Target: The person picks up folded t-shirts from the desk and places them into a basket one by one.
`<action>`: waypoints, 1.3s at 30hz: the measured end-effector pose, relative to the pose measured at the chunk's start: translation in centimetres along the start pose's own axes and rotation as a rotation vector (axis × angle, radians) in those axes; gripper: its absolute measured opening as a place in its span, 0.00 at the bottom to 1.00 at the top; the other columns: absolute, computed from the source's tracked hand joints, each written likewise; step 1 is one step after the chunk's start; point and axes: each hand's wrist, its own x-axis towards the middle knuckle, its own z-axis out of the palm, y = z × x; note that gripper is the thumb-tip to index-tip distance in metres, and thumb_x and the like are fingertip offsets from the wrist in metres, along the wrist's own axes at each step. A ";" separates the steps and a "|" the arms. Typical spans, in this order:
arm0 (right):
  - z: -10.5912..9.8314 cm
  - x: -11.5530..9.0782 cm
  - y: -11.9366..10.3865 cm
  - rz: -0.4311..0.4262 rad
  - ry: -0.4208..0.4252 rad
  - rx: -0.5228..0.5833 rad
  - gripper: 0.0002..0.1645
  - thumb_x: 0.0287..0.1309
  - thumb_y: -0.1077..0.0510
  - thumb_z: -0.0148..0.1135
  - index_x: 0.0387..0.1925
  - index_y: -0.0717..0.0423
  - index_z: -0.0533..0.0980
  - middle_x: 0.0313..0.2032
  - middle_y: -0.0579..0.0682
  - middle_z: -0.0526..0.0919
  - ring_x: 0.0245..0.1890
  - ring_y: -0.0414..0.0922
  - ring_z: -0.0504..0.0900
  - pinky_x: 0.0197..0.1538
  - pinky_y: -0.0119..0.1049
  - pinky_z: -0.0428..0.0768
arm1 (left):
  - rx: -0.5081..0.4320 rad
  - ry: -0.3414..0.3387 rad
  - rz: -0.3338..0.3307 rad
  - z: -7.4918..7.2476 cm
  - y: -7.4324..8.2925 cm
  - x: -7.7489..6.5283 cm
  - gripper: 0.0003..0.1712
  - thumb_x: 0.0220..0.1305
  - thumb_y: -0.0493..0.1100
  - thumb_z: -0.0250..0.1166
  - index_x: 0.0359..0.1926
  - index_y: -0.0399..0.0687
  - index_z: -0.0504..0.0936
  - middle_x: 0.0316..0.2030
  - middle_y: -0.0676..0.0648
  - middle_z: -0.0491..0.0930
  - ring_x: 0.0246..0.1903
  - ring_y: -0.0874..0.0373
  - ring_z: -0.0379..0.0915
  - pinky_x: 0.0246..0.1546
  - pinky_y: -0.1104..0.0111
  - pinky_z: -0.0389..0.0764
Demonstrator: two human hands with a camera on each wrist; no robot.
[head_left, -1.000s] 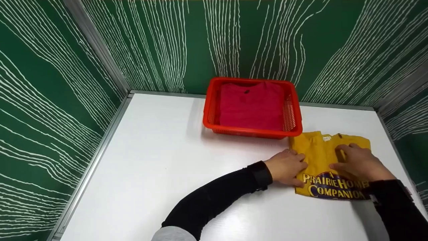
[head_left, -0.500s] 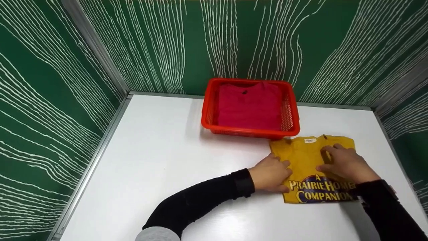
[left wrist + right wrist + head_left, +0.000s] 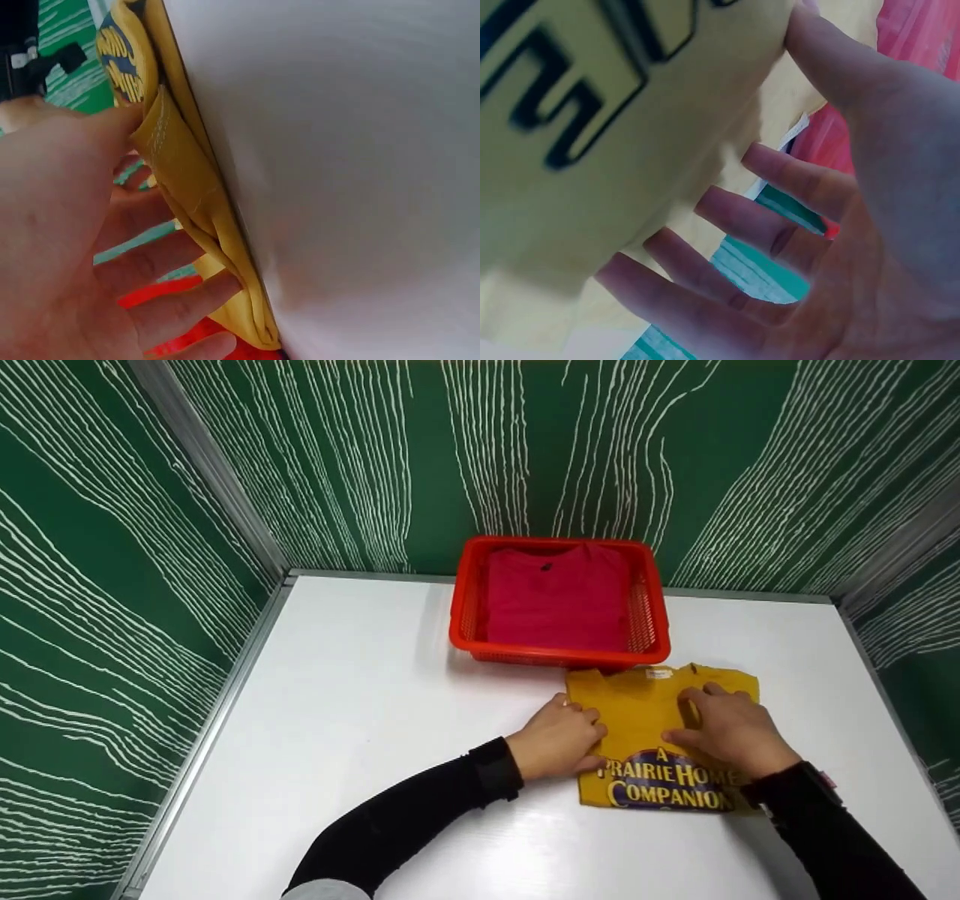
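Observation:
A folded yellow T-shirt (image 3: 636, 716) with "A Prairie Home Companion" lettering lies on the white table, its collar edge close to the basket. My left hand (image 3: 559, 739) rests at the shirt's left side; in the left wrist view its fairly straight fingers (image 3: 161, 259) lie along the layered folded edge. On the upper right of the shirt is my right hand (image 3: 735, 733), fingers spread and fingertips touching the cloth. The right wrist view shows those fingers (image 3: 772, 225) apart, with the thumb also against the fabric.
A red plastic basket (image 3: 559, 654) stands at the back of the table (image 3: 360, 712), holding a folded crimson shirt (image 3: 559, 604). Green walls with white streaks (image 3: 427, 457) enclose the back and sides.
Both hands and the yellow T-shirt have slid left across the table, until the shirt sits in front of the basket's right part. The basket stays in place.

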 end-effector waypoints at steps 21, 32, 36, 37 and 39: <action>2.0 0.3 -6.3 -0.191 0.121 -0.041 0.48 0.63 0.28 0.75 0.70 0.59 0.81 0.63 0.69 0.82 0.51 0.65 0.82 0.60 0.69 0.83 | -0.025 0.149 -0.123 1.8 -4.9 -5.4 0.15 0.81 0.60 0.64 0.45 0.58 0.90 0.42 0.55 0.88 0.43 0.54 0.84 0.49 0.60 0.77; 2.7 1.0 -9.6 -0.214 0.152 -0.033 0.43 0.63 0.30 0.76 0.64 0.58 0.84 0.53 0.62 0.82 0.45 0.60 0.79 0.54 0.61 0.84 | -0.124 0.159 -0.200 2.5 -7.0 -7.5 0.16 0.81 0.59 0.64 0.46 0.55 0.89 0.43 0.53 0.89 0.45 0.51 0.81 0.52 0.58 0.77; 2.8 1.2 -10.6 -0.225 0.160 -0.038 0.43 0.63 0.30 0.77 0.63 0.58 0.84 0.50 0.60 0.82 0.43 0.59 0.78 0.52 0.60 0.84 | -0.136 0.179 -0.220 2.8 -7.6 -8.1 0.16 0.82 0.59 0.64 0.46 0.55 0.89 0.42 0.52 0.89 0.45 0.51 0.81 0.51 0.59 0.77; 2.8 1.2 -10.9 -0.227 0.162 -0.037 0.43 0.62 0.30 0.77 0.63 0.58 0.84 0.49 0.60 0.81 0.42 0.59 0.78 0.52 0.60 0.85 | -0.138 0.182 -0.223 2.8 -7.8 -8.2 0.17 0.81 0.60 0.64 0.45 0.55 0.89 0.42 0.52 0.89 0.45 0.51 0.81 0.50 0.59 0.76; 2.9 1.2 -11.4 -0.233 0.171 -0.039 0.42 0.62 0.30 0.77 0.62 0.58 0.84 0.48 0.60 0.81 0.40 0.58 0.78 0.51 0.59 0.86 | -0.147 0.183 -0.229 2.9 -8.1 -8.5 0.17 0.81 0.60 0.64 0.43 0.55 0.90 0.41 0.52 0.88 0.44 0.51 0.81 0.49 0.59 0.76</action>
